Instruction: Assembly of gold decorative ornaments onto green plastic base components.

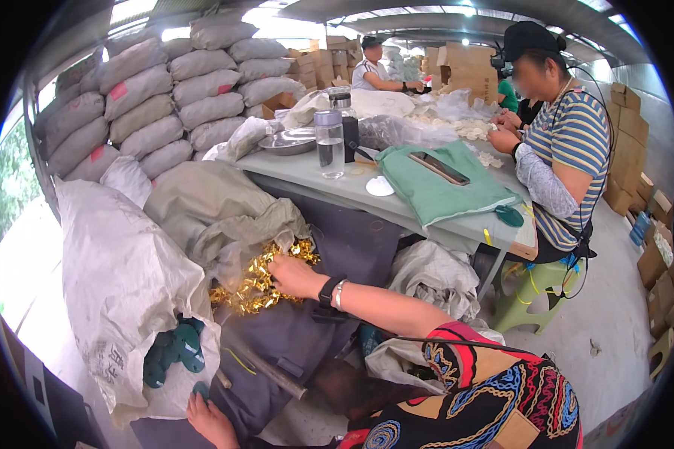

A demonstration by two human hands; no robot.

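Observation:
My left hand (211,425) is at the lower edge, fingers closed on a small green disc (201,390) beside the mouth of a white woven sack (135,292). Several dark green discs (176,350) spill from that mouth. My right hand (296,277), with a black band and a silver bracelet at the wrist, reaches into a heap of shiny gold pieces (254,288). Its fingers are curled, and their tips are partly hidden among the gold. The heap lies at the opening of a grey-beige sack (210,198), on dark cloth (284,352).
A grey table (337,183) stands ahead with a water bottle (329,146), a metal bowl (289,141) and a phone (439,168) on a green cushion (445,183). A co-worker (565,142) sits at its right. Stacked sacks (150,90) rise behind. A stick (266,367) lies between my hands.

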